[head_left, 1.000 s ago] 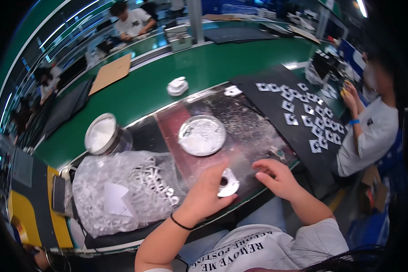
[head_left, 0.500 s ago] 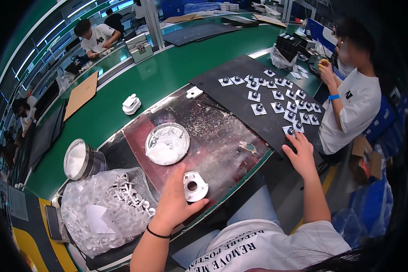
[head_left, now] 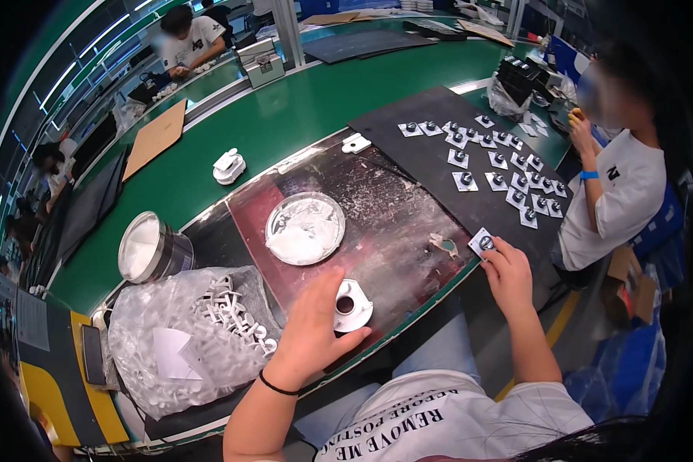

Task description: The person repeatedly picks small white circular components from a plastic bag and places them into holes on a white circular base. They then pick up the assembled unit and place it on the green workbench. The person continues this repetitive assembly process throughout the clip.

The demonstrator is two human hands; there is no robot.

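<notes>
My left hand (head_left: 309,327) curves around a white round plastic part (head_left: 362,299) with a dark central hole, lying near the bench's front edge. Its thumb lies along the near rim and its fingers along the left rim. My right hand (head_left: 510,271) pinches a small white square plate with a round black piece on it (head_left: 482,243), above the bench's right front edge. More such plates (head_left: 463,181) stand spread on a black sheet (head_left: 408,173). Just beyond my left hand sits a round dish (head_left: 337,212) with white paste.
A plastic bag of white stemmed parts (head_left: 169,323) lies left of my left hand, a tub of white material (head_left: 158,250) behind it. A white part (head_left: 229,167) rests on the green table (head_left: 300,115). A co-worker (head_left: 620,185) sits at the right.
My right hand has picked up a plate with a black piece from the near end of the black sheet and brought it toward me. My left hand stays at the round part.
</notes>
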